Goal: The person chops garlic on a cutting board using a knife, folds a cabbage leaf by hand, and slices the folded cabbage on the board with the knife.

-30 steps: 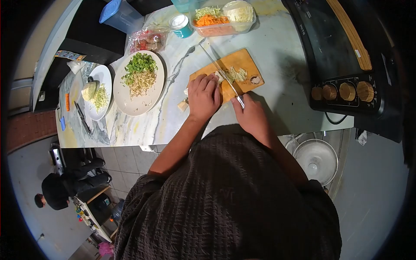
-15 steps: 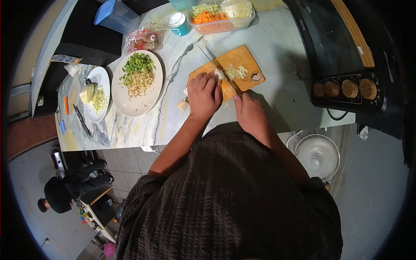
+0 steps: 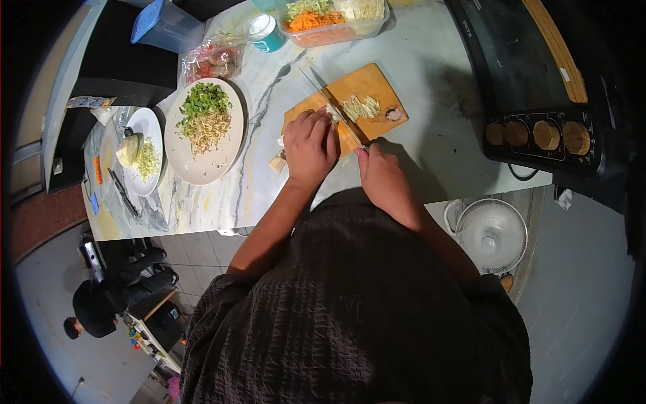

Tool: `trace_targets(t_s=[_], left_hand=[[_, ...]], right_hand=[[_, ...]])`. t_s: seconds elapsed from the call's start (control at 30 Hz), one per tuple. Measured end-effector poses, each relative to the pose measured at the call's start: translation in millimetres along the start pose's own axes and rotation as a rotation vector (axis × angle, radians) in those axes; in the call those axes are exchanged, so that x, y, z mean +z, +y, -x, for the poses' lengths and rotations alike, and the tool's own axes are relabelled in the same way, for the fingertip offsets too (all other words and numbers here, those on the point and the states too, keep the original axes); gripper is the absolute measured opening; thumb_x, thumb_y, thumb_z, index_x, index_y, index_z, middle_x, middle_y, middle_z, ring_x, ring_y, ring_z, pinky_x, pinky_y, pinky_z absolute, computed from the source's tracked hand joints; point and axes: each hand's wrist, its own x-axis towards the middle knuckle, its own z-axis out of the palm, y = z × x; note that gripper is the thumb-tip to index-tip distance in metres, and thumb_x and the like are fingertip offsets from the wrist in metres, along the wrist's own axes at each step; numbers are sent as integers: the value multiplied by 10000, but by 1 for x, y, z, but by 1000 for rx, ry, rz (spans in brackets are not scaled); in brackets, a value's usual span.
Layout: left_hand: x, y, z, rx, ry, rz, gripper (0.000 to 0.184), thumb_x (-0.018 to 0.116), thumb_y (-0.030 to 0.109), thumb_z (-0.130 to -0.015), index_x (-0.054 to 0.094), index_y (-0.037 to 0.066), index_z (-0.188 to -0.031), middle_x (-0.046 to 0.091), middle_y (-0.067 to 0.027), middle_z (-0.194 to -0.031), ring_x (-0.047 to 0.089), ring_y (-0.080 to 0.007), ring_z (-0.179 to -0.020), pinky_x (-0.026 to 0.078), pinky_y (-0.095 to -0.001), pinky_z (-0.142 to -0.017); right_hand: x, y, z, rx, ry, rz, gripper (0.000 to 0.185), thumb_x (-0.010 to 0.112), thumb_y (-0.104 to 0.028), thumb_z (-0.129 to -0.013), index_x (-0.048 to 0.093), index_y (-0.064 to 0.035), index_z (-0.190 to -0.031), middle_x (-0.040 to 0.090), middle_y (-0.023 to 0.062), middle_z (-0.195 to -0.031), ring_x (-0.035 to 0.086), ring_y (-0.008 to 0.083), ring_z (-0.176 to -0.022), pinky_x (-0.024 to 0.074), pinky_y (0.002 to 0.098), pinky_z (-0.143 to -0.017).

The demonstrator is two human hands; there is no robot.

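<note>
A wooden cutting board (image 3: pixel 382 77) lies at an angle on the marble counter. My right hand (image 3: pixel 387 176) is closed round the handle of a kitchen knife (image 3: pixel 340 113), whose long blade points away and slants to the left across the board. On the board's left part, my left hand (image 3: pixel 311 145) has its fingers curled over a pale piece of food (image 3: pixel 332 110) beside the blade, mostly hidden beneath them. Thin pale strips (image 3: pixel 360 106) are heaped right of the knife. A pale chunk (image 3: pixel 277 161) rests by the board's lower left edge.
To the left are a large plate (image 3: pixel 195 172) of chopped greens and bean sprouts and a smaller white plate (image 3: pixel 142 187). A clear container (image 3: pixel 330 37) of shredded vegetables stands behind the board. At right is a black oven (image 3: pixel 531 158). A person (image 3: pixel 97 306) is at the lower left.
The view has shifted slightly, so the board and plates appear a little further left. Both hands stay at the board, with the knife still beside the left fingertips.
</note>
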Motion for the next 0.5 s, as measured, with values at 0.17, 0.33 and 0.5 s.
trace_targets(t_s=[0.17, 0.33, 0.5], left_hand=[[0, 1, -2, 0, -7, -8, 179, 692, 70, -801, 674, 28, -973, 685, -92, -1071, 620, -289, -1009, 454, -397, -831], [3, 0, -1, -3, -12, -23, 189, 695, 72, -800, 674, 31, -984, 679, -87, -1081, 613, -284, -1018, 451, -395, -835], [1, 1, -2, -8, -19, -40, 195, 696, 73, -799, 675, 30, -988, 678, -90, -1078, 613, -285, -1021, 453, -398, -831]], right_hand=[[1, -5, -1, 16, 3, -2, 365, 482, -292, -1019, 548, 59, -941, 640, 318, -793, 625, 521, -780, 502, 568, -687], [3, -3, -4, 9, 13, 16, 358, 497, -286, -1014, 542, 58, -926, 642, 311, -765, 641, 500, -764, 518, 550, -663], [-1, -6, -8, 36, -35, -17, 387, 474, -304, -1024, 542, 70, -957, 636, 332, -802, 620, 528, -796, 493, 582, -692]])
